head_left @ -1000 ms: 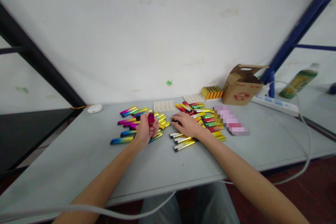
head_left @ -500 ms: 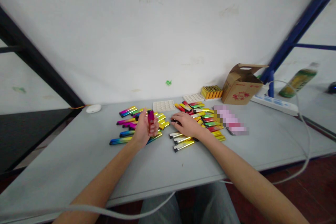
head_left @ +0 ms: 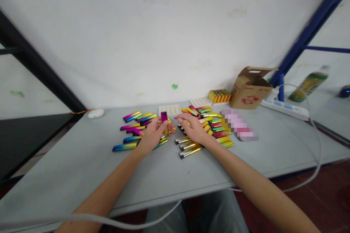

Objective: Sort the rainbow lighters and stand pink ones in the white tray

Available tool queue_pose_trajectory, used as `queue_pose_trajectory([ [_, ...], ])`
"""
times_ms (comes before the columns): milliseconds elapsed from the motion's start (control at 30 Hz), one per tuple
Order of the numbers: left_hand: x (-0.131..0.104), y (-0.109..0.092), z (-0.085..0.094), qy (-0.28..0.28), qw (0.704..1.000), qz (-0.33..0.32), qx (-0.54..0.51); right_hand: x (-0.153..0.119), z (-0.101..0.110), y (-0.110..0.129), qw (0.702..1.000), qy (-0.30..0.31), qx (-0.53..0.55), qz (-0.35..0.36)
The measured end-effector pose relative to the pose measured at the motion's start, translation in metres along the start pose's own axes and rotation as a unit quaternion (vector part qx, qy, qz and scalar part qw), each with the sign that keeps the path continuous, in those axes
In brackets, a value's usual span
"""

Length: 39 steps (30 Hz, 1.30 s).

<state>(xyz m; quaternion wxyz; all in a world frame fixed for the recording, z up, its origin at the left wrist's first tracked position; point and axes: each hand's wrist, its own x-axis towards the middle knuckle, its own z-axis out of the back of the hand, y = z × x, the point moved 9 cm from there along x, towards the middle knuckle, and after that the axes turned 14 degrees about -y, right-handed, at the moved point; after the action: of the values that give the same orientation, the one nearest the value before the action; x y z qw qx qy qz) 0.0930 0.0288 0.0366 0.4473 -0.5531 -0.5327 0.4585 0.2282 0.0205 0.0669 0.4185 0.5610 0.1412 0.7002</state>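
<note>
My left hand (head_left: 154, 133) is closed around a shiny purple-and-gold flat tube (head_left: 164, 117), held upright with its dark end up; it resembles a lighter or vape casing. Under and beside this hand lies a group of similar tubes (head_left: 124, 147) in blue, purple and yellow. My right hand (head_left: 193, 128) reaches over a second group, its fingers stretched left toward the held tube, with nothing visible in them. Several silver-and-gold tubes (head_left: 190, 151) with black ends lie just below it. Red, green and yellow tubes (head_left: 218, 129) are partly hidden behind it.
Two white trays with holes (head_left: 169, 110) (head_left: 201, 102) lie by the wall. Yellow cylinders (head_left: 219, 96) stand packed beside an open cardboard box (head_left: 247, 93). A blurred-out pink item (head_left: 240, 125), a power strip (head_left: 286, 110), a white cable (head_left: 320, 145) and a white oval device (head_left: 96, 113) are around.
My left hand has moved right with the tube, which now stands higher in its grip, its gold part showing. My right hand has lifted slightly and its fingers have straightened.
</note>
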Motion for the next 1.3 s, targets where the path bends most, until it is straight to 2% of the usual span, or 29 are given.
queue_pose_trajectory([
  [67,-0.003,-0.002,-0.004,0.017,0.999,-0.006,0.034,0.002,-0.002,0.001,0.997,-0.016,0.067,-0.043],
  [167,-0.008,-0.007,-0.011,0.043,0.997,-0.023,0.061,0.003,-0.011,0.004,0.985,0.006,0.148,-0.086],
  [267,-0.009,-0.006,-0.015,0.065,0.994,-0.031,0.079,0.001,-0.019,0.004,0.972,0.038,0.194,-0.127],
  [367,-0.009,0.001,-0.018,0.088,0.992,-0.021,0.083,0.001,-0.017,-0.002,0.959,0.037,0.226,-0.168],
  [433,-0.008,0.005,-0.016,0.087,0.993,-0.009,0.077,0.006,-0.008,-0.01,0.953,-0.002,0.238,-0.185],
  [500,-0.004,0.005,-0.009,0.067,0.995,-0.006,0.079,0.016,0.009,-0.023,0.949,-0.08,0.236,-0.19],
  [600,0.0,0.001,0.001,0.034,0.995,-0.016,0.095,0.034,0.026,-0.048,0.945,-0.158,0.213,-0.19],
  [733,0.004,-0.004,0.007,0.012,0.995,-0.029,0.093,0.056,0.035,-0.084,0.946,-0.238,0.13,-0.177],
  [800,0.005,-0.006,0.007,0.008,0.995,-0.038,0.088,0.064,0.031,-0.094,0.953,-0.249,0.075,-0.155],
  [867,0.005,-0.008,0.009,-0.006,0.995,-0.051,0.086,0.071,0.021,-0.1,0.962,-0.237,0.048,-0.13],
  [1033,0.008,-0.015,0.022,-0.069,0.992,-0.08,0.073,0.084,-0.003,-0.099,0.985,-0.159,-0.018,-0.062],
  [1300,0.009,-0.021,0.029,-0.102,0.985,-0.103,0.098,0.092,-0.016,-0.1,0.99,-0.072,-0.111,-0.039],
])
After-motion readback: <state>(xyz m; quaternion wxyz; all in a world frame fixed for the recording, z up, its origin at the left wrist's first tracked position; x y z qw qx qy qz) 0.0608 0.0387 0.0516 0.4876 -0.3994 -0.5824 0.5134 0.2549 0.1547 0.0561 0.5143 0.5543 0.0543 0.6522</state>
